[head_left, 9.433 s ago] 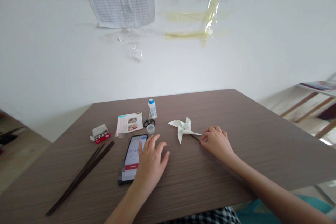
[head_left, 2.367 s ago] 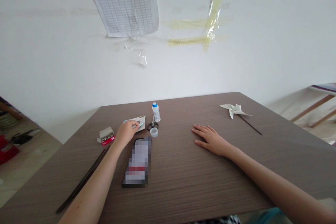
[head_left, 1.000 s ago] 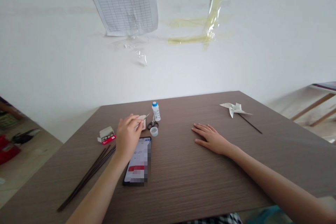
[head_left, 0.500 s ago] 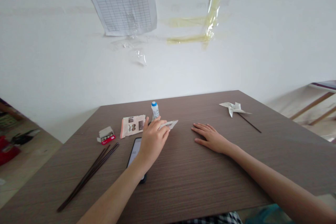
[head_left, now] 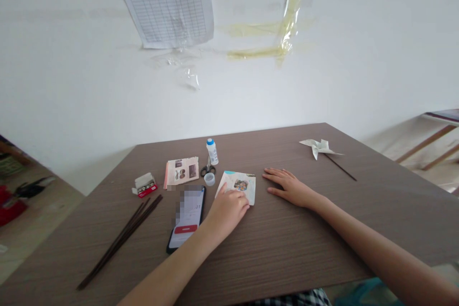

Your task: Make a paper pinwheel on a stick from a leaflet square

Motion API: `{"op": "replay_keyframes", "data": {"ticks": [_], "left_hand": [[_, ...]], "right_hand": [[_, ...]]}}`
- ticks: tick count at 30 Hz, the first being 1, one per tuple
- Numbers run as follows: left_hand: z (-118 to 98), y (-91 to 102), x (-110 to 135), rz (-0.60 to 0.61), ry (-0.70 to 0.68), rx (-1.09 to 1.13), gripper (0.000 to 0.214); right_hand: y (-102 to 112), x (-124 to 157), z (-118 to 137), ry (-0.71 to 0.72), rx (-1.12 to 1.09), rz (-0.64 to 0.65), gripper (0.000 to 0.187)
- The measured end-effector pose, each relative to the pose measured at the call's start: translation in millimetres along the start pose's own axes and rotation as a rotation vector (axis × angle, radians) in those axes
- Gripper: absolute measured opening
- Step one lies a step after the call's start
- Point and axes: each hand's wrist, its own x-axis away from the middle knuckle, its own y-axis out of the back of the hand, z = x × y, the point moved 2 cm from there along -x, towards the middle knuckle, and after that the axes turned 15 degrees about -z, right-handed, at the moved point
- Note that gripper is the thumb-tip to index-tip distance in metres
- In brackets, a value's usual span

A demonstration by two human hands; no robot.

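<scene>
A square of printed paper point(head_left: 242, 183) with a coloured picture lies on the table in front of me. My left hand point(head_left: 229, 206) is over its near edge, fingers bent and gripping it there; the fingertips are partly hidden. To the right of the paper, my right hand point(head_left: 287, 188) rests palm down on the tabletop, fingers stretched out and holding nothing. Beside my left forearm lies a phone point(head_left: 188, 217) with a lit screen. Behind the paper are a small round translucent cap point(head_left: 210, 180), scissors point(head_left: 208, 170) and a white glue bottle point(head_left: 212, 152) with a blue top.
More printed paper point(head_left: 181, 171) lies on the left, near an opened small red-and-white box point(head_left: 145, 185). Several thin dark sticks point(head_left: 120, 244) lie at the left front. A paper pinwheel point(head_left: 319, 147) on a dark stick is at the right back. The wall point(head_left: 251, 100) borders the table's far edge.
My left hand has come down and nearer with the paper, which now lies flat instead of tilted. The phone, scissors and cap are more exposed. My right hand has barely moved.
</scene>
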Motion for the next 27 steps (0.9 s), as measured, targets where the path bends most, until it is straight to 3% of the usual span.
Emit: {"op": "replay_keyframes", "data": {"ticks": [6,11,15,22,27], "left_hand": [[-6,7.3,3,0.049,0.032,0.010,0.023],[-2,17.0,2,-0.022,0.246,-0.091,0.030],[-3,13.1,2,0.019,0.364,-0.138,0.044],[-13,5.8,5,0.075,0.302,-0.119,0.049],[-19,3.9,14,0.102,0.257,-0.090,0.056]], "right_hand": [[0,0,-1,0.002,-0.012,-0.014,0.071],[-2,0,-3,0.018,-0.023,-0.039,0.070],[-4,1,-5,0.039,-0.022,-0.082,0.071],[-1,5,8,0.198,-0.059,-0.251,0.059],[-21,13,35,0.399,-0.084,-0.281,0.060]]}}
